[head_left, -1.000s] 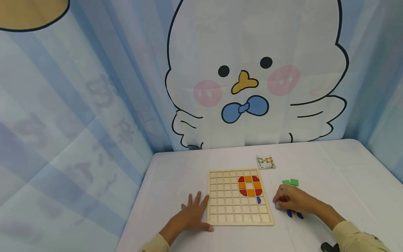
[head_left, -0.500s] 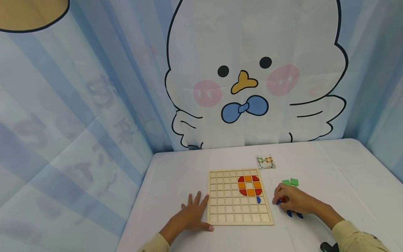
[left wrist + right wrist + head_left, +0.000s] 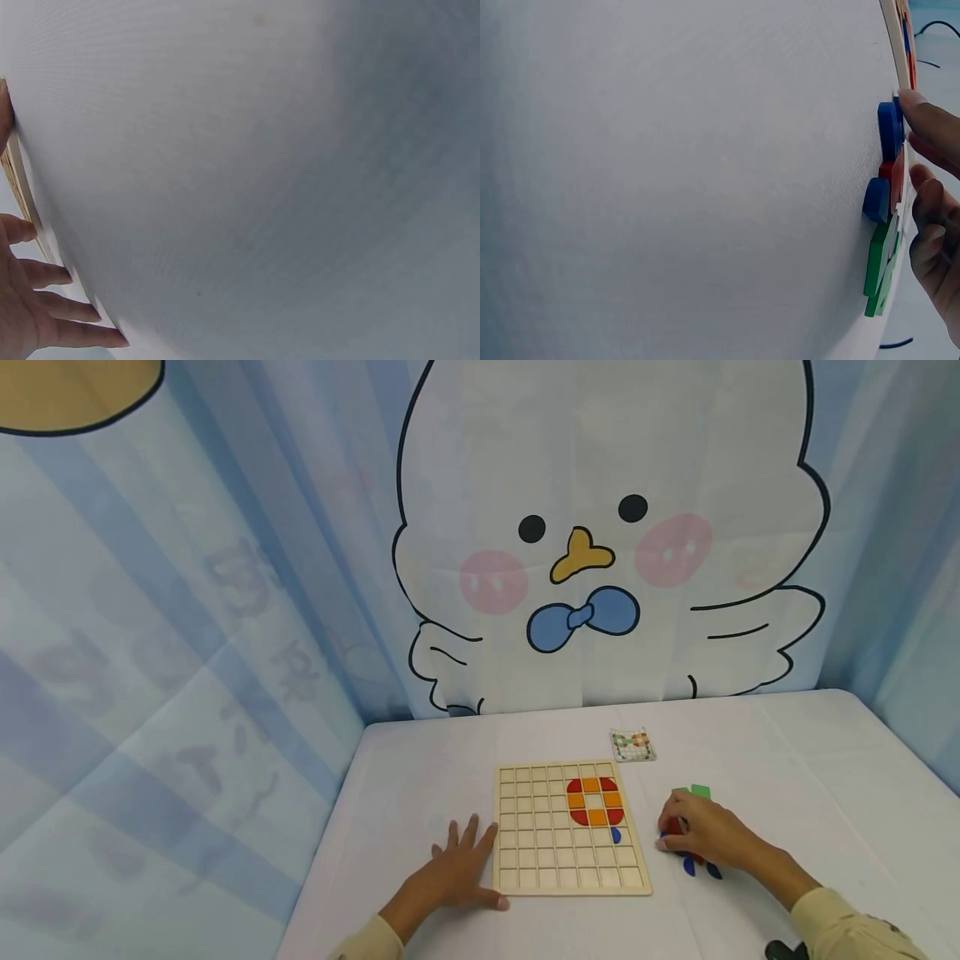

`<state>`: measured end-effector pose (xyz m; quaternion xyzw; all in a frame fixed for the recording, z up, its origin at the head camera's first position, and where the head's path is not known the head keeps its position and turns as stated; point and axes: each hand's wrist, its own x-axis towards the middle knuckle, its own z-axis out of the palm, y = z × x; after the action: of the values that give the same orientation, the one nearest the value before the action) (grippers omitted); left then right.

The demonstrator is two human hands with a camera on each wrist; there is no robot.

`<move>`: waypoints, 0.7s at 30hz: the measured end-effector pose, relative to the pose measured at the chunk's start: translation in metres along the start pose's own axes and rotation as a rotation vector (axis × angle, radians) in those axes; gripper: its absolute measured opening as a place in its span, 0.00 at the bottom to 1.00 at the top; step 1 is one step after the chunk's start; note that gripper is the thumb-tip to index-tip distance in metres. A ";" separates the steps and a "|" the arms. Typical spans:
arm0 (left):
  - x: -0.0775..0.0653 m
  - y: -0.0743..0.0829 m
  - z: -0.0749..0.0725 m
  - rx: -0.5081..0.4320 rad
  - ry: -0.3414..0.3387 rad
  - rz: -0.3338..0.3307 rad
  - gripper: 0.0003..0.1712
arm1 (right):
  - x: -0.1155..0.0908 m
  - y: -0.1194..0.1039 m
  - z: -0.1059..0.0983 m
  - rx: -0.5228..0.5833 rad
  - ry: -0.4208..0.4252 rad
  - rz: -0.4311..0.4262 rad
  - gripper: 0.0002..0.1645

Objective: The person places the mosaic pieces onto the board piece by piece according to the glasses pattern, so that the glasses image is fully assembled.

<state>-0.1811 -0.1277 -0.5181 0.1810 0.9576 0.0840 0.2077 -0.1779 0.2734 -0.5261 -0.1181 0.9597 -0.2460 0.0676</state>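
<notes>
My left hand (image 3: 455,868) lies with spread fingers at the left edge of a wooden grid board (image 3: 534,852), its fingertips and thumb beside the frame. Red and orange tiles (image 3: 597,817) form a ring in the board's upper right, with a blue rounded tile (image 3: 616,835) below it. To the right of the board, my right hand (image 3: 703,828) curls over a small pile of tiles. Its thumb and forefinger pinch a blue tile (image 3: 663,837), partly hidden by the fingers. Red tiles (image 3: 675,826) show under the hand. In the right wrist view, blue tiles (image 3: 887,129) lie close to the thumb.
Green tiles (image 3: 701,792) lie just beyond my right hand, and loose blue tiles (image 3: 689,867) on its near side. A patterned card (image 3: 633,746) sits behind the board. A black object (image 3: 783,950) is by the right sleeve. A printed curtain encloses the white table (image 3: 420,777).
My right hand shifts slightly left and up, then back right over the pile, the blue tile staying at its fingertips. My left hand and the board stay put.
</notes>
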 end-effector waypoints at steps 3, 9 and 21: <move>0.000 0.000 0.001 -0.002 0.005 0.001 0.66 | 0.000 0.000 0.000 -0.009 0.008 -0.008 0.10; 0.001 -0.001 0.003 -0.020 0.004 -0.003 0.66 | -0.003 0.000 0.001 0.011 0.001 -0.038 0.10; 0.001 -0.002 0.004 -0.012 0.004 0.003 0.66 | -0.002 -0.001 0.004 0.079 -0.064 -0.159 0.13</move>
<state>-0.1814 -0.1290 -0.5225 0.1809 0.9572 0.0903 0.2070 -0.1755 0.2709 -0.5289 -0.1992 0.9342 -0.2841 0.0829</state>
